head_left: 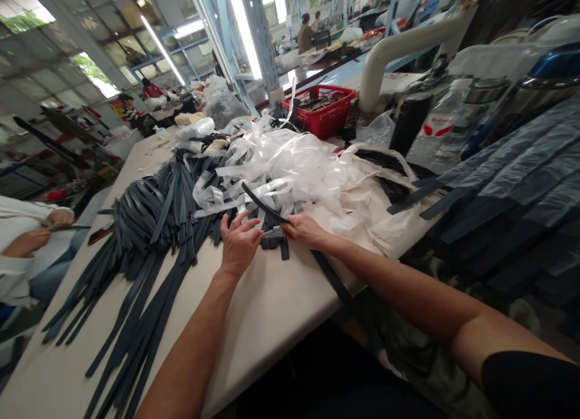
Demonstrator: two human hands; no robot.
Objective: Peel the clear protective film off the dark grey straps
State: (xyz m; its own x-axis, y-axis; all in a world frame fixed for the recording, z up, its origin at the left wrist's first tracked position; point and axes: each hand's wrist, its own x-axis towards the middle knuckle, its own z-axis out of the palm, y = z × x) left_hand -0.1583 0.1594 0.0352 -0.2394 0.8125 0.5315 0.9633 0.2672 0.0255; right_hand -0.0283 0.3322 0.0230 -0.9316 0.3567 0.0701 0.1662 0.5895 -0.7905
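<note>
My right hand (304, 230) pinches a dark grey strip (263, 205). One end of the strip curves up to the left, and a length of dark strip (333, 275) runs from under the hand over the table's near edge. Just left of it, my left hand (238, 244) has its fingers spread. Between the two hands shows a small pale piece (273, 232); whether the left thumb touches it is unclear. Beyond the hands lies a heap of clear film strips (281, 165). A large bundle of dark strips (145, 211) spreads over the table to the left.
The pale table (244, 334) reaches far back. A red basket (324, 114) stands behind the film heap. At right are a plastic bottle (446, 117), a thick pipe (376, 63) and film-covered dark strips (512, 183). Another person's hands (31, 238) hold something thin at far left.
</note>
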